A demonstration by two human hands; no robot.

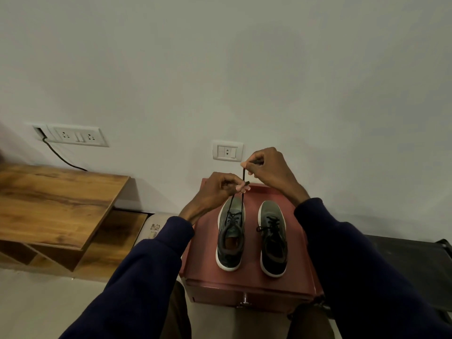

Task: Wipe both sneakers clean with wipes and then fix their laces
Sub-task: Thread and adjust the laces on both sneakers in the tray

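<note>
Head: laces point(242, 196) rise into left grip point(217, 189), right grip point(266, 167).

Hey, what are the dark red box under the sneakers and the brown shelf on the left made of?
Dark red flat-topped box: likely painted sheet metal, smooth matte finish; thin folded edges and a small shiny metal latch suggest it. Brown wall-side shelf: wood or wood-grain laminate, slight sheen; streaky grain shows, but which one is unclear.
</note>
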